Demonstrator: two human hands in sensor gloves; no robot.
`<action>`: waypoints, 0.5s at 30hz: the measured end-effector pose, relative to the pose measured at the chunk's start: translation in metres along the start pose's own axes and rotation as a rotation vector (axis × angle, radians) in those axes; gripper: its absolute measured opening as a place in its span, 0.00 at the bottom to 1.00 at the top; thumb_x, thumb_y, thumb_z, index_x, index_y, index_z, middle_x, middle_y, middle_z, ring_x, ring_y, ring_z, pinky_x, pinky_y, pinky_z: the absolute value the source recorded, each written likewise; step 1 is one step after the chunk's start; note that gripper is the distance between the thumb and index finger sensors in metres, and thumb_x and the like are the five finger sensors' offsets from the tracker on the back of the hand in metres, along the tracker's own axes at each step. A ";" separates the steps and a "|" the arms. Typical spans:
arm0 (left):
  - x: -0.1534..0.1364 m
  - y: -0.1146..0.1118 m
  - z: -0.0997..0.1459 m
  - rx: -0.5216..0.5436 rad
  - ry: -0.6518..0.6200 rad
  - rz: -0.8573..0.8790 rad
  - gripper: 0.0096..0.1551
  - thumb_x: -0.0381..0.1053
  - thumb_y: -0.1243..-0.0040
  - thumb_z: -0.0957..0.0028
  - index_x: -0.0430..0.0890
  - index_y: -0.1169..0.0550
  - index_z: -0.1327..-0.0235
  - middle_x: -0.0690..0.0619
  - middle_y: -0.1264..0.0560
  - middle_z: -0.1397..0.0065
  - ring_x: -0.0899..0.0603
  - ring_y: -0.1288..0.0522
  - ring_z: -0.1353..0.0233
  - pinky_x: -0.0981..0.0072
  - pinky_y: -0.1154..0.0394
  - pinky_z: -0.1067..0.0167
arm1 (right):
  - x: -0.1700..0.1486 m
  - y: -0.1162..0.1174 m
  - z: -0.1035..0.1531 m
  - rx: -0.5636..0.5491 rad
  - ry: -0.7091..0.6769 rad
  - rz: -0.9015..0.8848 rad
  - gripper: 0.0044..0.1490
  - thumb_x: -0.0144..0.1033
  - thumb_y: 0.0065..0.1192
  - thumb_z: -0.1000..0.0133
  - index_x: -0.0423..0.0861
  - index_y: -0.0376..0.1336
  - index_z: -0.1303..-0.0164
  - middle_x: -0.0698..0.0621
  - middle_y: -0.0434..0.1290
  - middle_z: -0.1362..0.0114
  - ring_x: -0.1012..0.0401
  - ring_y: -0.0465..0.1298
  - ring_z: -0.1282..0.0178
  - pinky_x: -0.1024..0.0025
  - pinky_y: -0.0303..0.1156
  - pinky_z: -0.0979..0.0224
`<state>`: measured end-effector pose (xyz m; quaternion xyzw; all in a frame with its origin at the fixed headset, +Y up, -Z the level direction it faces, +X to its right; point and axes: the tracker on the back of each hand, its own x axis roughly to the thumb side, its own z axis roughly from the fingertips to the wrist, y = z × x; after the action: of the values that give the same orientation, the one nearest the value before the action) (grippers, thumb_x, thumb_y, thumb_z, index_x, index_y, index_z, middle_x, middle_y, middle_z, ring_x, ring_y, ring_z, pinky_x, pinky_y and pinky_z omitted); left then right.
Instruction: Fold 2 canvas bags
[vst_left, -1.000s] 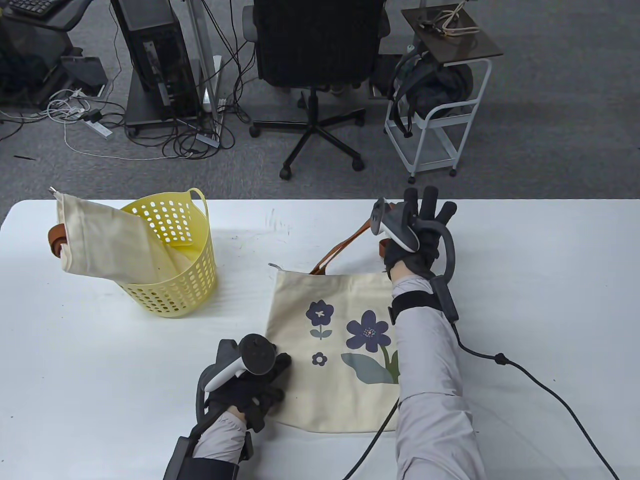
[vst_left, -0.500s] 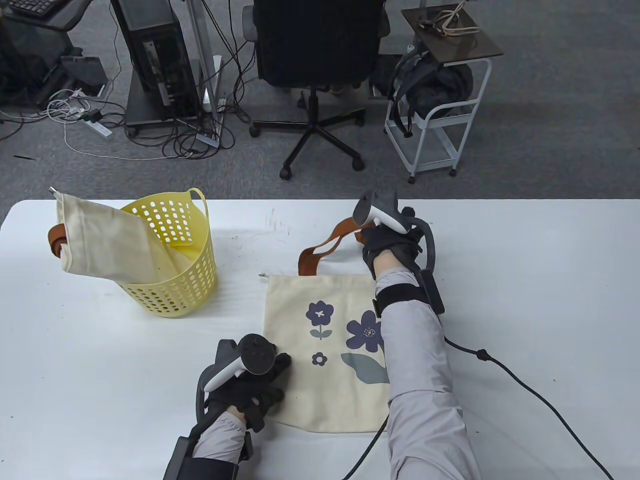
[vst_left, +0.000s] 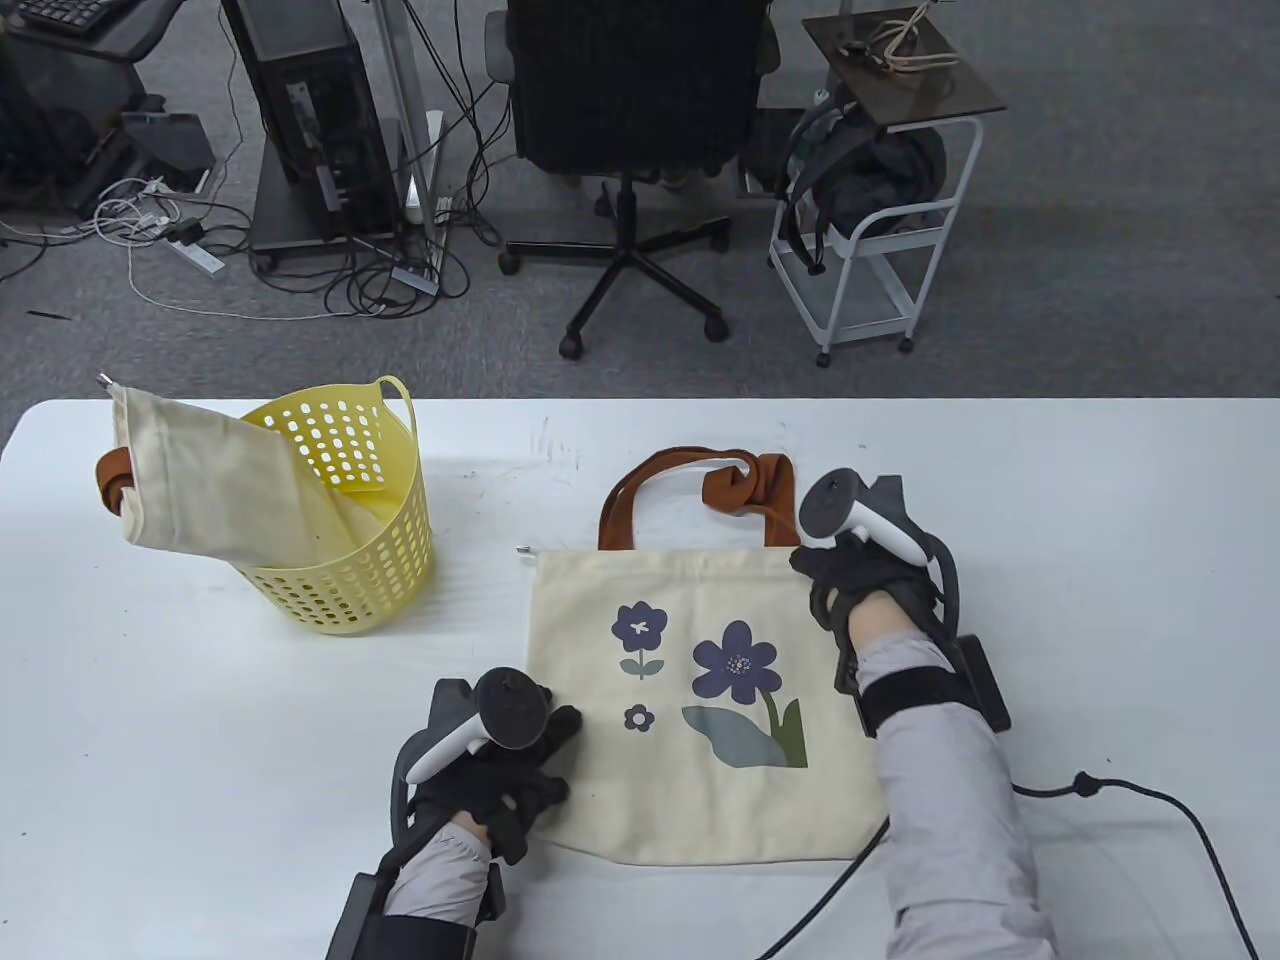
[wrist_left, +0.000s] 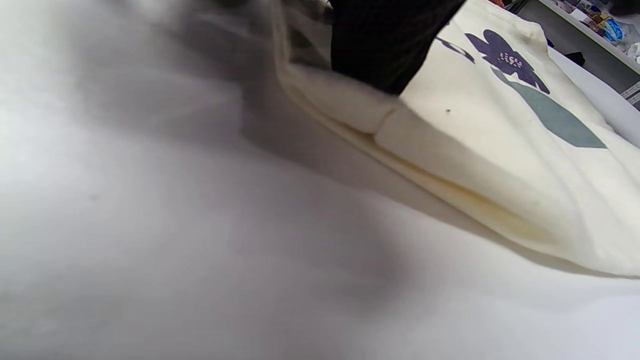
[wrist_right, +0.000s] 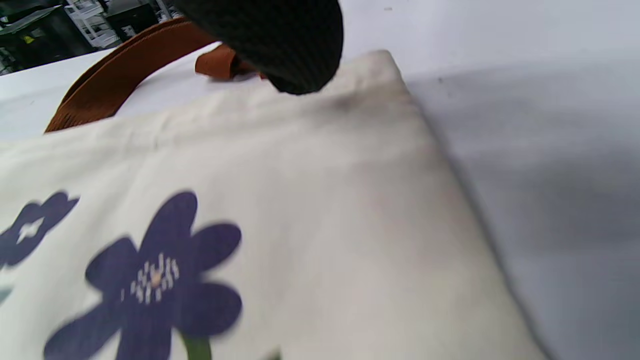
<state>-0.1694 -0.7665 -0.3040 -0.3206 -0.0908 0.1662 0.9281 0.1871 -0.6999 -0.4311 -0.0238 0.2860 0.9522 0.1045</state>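
Note:
A cream canvas bag (vst_left: 700, 700) with purple flowers lies flat on the white table (vst_left: 1100, 520), its brown handles (vst_left: 690, 480) bunched past its far edge. My left hand (vst_left: 520, 780) rests on the bag's near left edge; in the left wrist view a gloved finger (wrist_left: 385, 40) lies on top of the fabric (wrist_left: 500, 150). My right hand (vst_left: 835, 580) sits over the bag's far right corner. In the right wrist view a fingertip (wrist_right: 280, 35) is above the bag's top hem (wrist_right: 300, 200) beside a handle (wrist_right: 125, 65), holding nothing. A second cream bag (vst_left: 210, 490) hangs over the yellow basket (vst_left: 370, 560).
The basket stands at the table's left side, with the second bag's brown handle (vst_left: 112, 480) sticking out to its left. A black cable (vst_left: 1150, 800) trails from my right arm across the table's right side. An office chair and a white cart stand beyond the far edge.
My right hand let go of the brown handles, which now lie past the bag's top edge, and drew back to the bag's far right corner. The left hand has not moved.

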 end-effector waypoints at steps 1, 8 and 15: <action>0.000 0.000 0.000 0.001 -0.001 -0.001 0.43 0.47 0.32 0.36 0.55 0.43 0.14 0.52 0.59 0.11 0.35 0.66 0.15 0.20 0.63 0.31 | -0.008 0.010 0.009 0.011 -0.021 0.011 0.40 0.26 0.61 0.44 0.57 0.53 0.21 0.44 0.31 0.16 0.37 0.32 0.19 0.28 0.35 0.25; 0.000 0.000 0.000 0.004 -0.001 -0.009 0.43 0.47 0.32 0.36 0.55 0.43 0.13 0.52 0.59 0.11 0.35 0.66 0.15 0.20 0.63 0.31 | -0.045 0.058 0.052 0.002 -0.149 -0.075 0.41 0.26 0.64 0.46 0.54 0.54 0.22 0.46 0.43 0.15 0.37 0.41 0.18 0.28 0.41 0.25; 0.000 -0.001 0.001 0.016 -0.007 -0.021 0.43 0.48 0.32 0.36 0.54 0.44 0.13 0.51 0.58 0.11 0.34 0.65 0.15 0.20 0.62 0.31 | -0.069 0.101 0.055 -0.035 -0.208 -0.178 0.40 0.22 0.64 0.47 0.52 0.56 0.23 0.46 0.52 0.17 0.42 0.47 0.18 0.30 0.45 0.24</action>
<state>-0.1694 -0.7667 -0.3026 -0.3116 -0.0958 0.1584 0.9320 0.2336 -0.7651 -0.3231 0.0478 0.2536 0.9414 0.2171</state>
